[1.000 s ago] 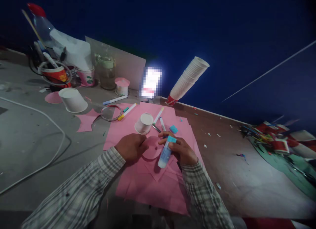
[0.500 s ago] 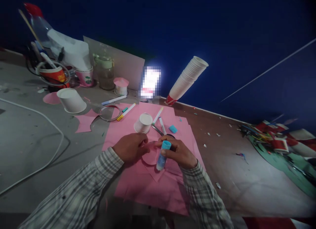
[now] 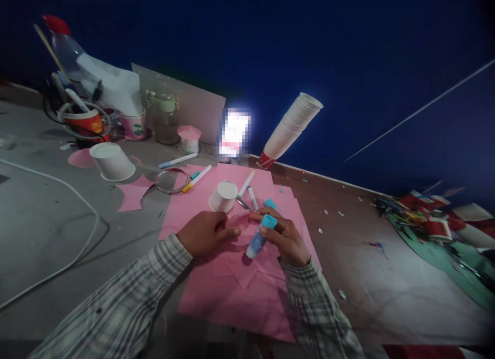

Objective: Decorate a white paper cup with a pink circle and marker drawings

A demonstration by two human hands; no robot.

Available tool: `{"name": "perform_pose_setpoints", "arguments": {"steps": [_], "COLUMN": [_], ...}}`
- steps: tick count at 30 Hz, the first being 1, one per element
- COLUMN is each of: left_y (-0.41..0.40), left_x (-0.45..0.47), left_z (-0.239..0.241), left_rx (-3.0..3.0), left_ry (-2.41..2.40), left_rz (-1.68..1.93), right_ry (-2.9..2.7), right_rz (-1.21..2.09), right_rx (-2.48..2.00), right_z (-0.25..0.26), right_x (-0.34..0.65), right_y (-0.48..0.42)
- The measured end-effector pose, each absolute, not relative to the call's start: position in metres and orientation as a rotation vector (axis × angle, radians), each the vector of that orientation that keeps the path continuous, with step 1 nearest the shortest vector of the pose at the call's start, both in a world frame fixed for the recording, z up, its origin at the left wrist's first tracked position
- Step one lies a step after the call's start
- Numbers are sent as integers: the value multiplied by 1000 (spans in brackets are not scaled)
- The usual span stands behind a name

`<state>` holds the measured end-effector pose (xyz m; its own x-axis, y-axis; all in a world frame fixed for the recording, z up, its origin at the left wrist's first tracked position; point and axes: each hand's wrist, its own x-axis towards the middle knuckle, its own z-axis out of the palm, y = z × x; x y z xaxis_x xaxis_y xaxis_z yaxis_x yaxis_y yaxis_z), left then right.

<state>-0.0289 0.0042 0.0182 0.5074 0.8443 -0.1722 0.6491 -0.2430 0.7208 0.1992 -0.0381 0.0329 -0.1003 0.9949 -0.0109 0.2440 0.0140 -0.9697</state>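
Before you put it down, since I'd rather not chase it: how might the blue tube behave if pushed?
The tube looks round, so it would likely roll if laid sideways. Its sides show no clear dent under the right hand, so it is probably stiff.

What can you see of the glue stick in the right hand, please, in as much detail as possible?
The glue stick is a short tube that looks like plastic: bright blue at its upper end, with a blue-patterned body and a whitish lower end. Any print is too blurred to read. It is held slanted over the pink paper, whitish end down and toward the wearer. The right hand grips it, thumb across its upper part. Whether its lower end touches paper cannot be told.
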Motion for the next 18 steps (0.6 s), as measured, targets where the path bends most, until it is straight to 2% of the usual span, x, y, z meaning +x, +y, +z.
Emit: {"name": "perform_pose_setpoints", "arguments": {"steps": [11, 18], "left_y": [0, -6], "left_x": [-26, -20], "left_z": [6, 9], "left_rx": [2201, 2302], "left_ry": [1390, 1405], "left_rz": [62, -83], "right_ry": [-1296, -1739], "right_rz": [1257, 953], "right_rx": [-1269, -1295], "right_z": [22, 19], "right_x": [208, 186], "right_y": [-39, -37]}}
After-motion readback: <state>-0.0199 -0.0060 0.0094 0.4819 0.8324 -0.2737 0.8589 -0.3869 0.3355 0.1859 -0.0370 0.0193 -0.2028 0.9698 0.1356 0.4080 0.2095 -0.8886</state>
